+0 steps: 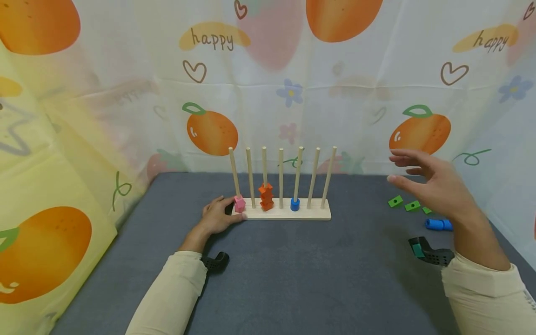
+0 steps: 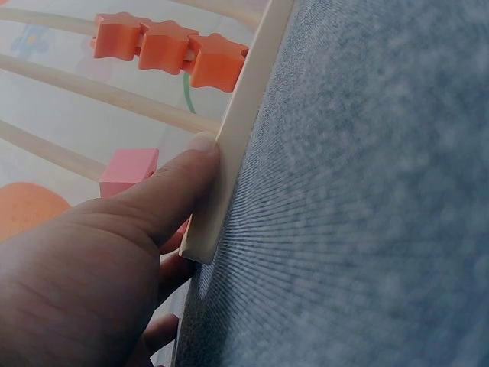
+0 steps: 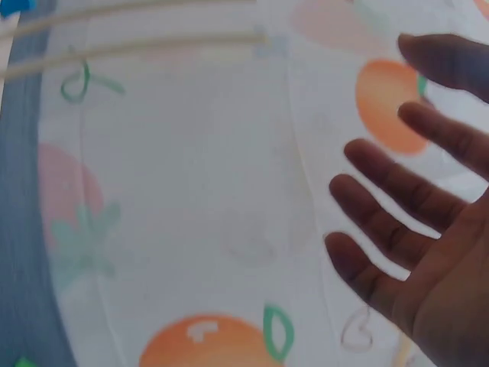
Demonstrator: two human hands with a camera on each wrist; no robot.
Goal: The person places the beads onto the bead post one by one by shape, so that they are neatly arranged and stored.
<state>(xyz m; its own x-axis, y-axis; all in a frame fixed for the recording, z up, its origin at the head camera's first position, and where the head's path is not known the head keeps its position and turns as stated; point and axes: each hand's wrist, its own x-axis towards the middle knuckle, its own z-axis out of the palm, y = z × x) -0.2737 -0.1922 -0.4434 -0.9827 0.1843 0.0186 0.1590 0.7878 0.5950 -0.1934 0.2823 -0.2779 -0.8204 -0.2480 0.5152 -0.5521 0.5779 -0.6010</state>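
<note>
1. On the grey table point(image 1: 293, 270) stands a wooden rack point(image 1: 287, 213) with seven upright pegs.
2. Filled so far: a pink bead point(image 1: 239, 204) sits low on the first peg, three orange stars point(image 1: 266, 197) are stacked on the third, and a blue ring point(image 1: 295, 204) sits on the fifth. The other four pegs are bare.
3. Loose pieces lie well apart from the rack on the right: green blocks point(image 1: 404, 204) and a blue cylinder point(image 1: 438, 224). By this count the threading looks under half done, with at least these pieces left.
4. The left hand point(image 1: 217, 216) steadies the rack at its left end. In the left wrist view the thumb point(image 2: 179, 180) presses flat on the base edge, and the other fingers curl round the end just below the pink bead point(image 2: 128, 171).
5. The right hand point(image 1: 435, 186) hovers in the air above the loose pieces, fingers spread and straight, holding nothing; the right wrist view shows the same splayed fingers point(image 3: 397, 222).
</note>
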